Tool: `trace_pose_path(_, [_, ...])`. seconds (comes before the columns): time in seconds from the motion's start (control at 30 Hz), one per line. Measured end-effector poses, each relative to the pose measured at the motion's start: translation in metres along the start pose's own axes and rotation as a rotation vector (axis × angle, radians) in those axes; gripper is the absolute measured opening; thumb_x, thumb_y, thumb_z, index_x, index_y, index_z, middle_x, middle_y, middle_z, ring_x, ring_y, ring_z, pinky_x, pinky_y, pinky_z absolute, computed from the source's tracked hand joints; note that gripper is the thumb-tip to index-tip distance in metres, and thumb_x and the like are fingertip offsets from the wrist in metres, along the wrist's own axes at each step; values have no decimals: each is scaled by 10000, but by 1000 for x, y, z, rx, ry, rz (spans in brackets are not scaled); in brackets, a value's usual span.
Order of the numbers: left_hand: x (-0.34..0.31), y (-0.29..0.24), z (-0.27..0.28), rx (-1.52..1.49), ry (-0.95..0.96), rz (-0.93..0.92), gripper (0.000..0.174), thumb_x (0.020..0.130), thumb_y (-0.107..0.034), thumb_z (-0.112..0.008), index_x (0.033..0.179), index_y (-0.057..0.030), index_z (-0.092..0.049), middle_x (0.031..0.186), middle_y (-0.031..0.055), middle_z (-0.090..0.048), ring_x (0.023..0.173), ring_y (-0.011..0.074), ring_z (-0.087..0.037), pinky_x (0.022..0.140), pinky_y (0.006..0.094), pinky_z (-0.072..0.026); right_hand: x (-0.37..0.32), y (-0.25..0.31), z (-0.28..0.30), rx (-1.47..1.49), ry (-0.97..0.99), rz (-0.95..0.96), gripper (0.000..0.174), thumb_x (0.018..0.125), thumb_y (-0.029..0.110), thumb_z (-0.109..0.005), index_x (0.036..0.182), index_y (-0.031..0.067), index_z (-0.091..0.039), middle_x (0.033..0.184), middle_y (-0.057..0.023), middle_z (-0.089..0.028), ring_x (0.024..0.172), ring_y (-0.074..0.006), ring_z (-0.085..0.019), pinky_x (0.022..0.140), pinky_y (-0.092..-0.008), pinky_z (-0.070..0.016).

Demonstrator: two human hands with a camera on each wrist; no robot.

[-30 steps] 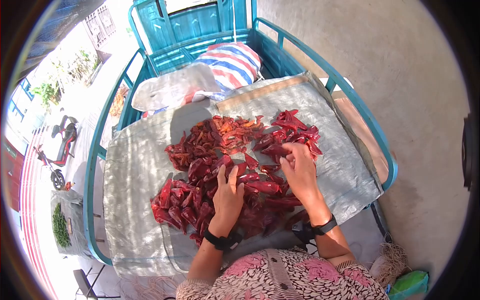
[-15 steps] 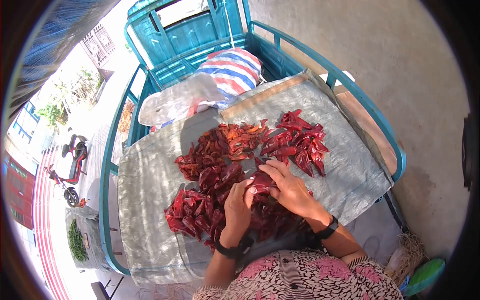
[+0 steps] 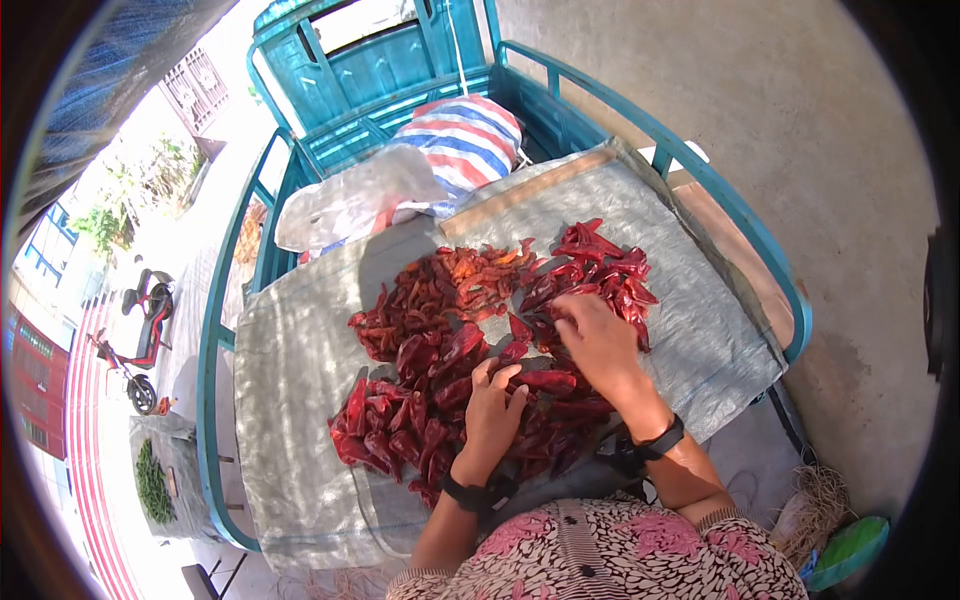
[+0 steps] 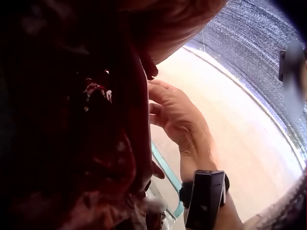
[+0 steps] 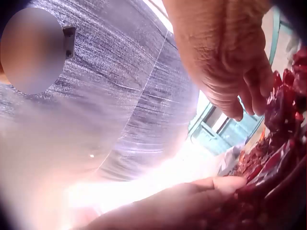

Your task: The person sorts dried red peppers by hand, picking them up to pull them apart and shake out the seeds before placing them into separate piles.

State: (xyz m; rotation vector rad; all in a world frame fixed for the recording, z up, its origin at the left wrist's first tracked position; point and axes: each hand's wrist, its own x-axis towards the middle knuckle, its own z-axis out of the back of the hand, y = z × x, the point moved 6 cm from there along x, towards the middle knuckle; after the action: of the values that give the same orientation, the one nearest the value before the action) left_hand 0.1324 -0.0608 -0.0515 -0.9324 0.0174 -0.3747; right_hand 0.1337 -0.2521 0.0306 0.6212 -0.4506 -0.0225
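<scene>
Two bare hands over sorted heaps of dried red peppers

Both hands work above a grey woven sheet (image 3: 290,390) spread across the bed of a teal cart (image 3: 375,65). The left hand (image 3: 492,418) lies low at the near, central heap of large dark red peppers (image 3: 545,382); its fingers are loosely bent and relaxed, with no pepper seen gripped. The right hand (image 3: 603,348) reaches farther out, at the near edge of the right-hand heap of glossy red peppers (image 3: 628,268). Its grip is open: in the right wrist view the fingers point downward, slightly bent, with nothing visible between them. Whether its fingertips touch a pepper cannot be told.

Beyond the central heap lie small shrivelled peppers (image 3: 405,312), brownish red at left and more orange at right. Nearest the left edge of the sheet is a cluster of bright red peppers (image 3: 385,435), adjoining the central heap. A flat brown strip (image 3: 530,192) lies along the far part of the sheet; behind it rest a striped bag (image 3: 465,140) and a translucent plastic sack (image 3: 350,198). Each wrist bears a black band. The left wrist view is mostly dark.
</scene>
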Motion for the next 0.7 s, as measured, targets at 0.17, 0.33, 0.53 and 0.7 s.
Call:
trace_pose_path(0.17, [0, 0, -3, 37, -3, -103, 372, 940, -161, -694, 1298, -85, -628, 1388, 170, -510, 736, 211, -619, 753, 343, -537, 3, 6, -69, -160, 301, 99, 214, 928, 128, -596, 1129, 67, -638, 1108, -136, -658, 892, -377, -704, 722, -488, -563])
trace_pose_path(0.33, [2, 4, -2, -24, 0, -33, 541, 950, -206, -687, 1440, -90, -489, 1286, 174, -550, 807, 259, -638, 764, 381, -537, 4, -2, -91, -190, 379, 158, 243, 933, 114, -545, 1152, 64, -640, 1140, -171, -641, 921, -389, -714, 754, -510, -565])
trace_pose_path(0.53, [0, -13, -2, 168, -8, 98, 383, 958, -232, -661, 1297, -59, -619, 1347, 233, -512, 1163, 405, -605, 927, 451, -534, -2, -3, -86, -86, 360, 82, 213, 904, 92, -594, 1106, 126, -649, 1099, -152, -620, 906, -385, -689, 755, -509, -542])
trace_pose_path(0.7, [0, -6, -7, 243, -36, 4, 357, 974, -258, -624, 1254, -36, -638, 1445, 294, -453, 1237, 439, -579, 984, 471, -517, 2, -11, -79, 39, 312, 64, 166, 876, 86, -632, 1025, 156, -650, 1037, -136, -601, 872, -387, -658, 728, -502, -528])
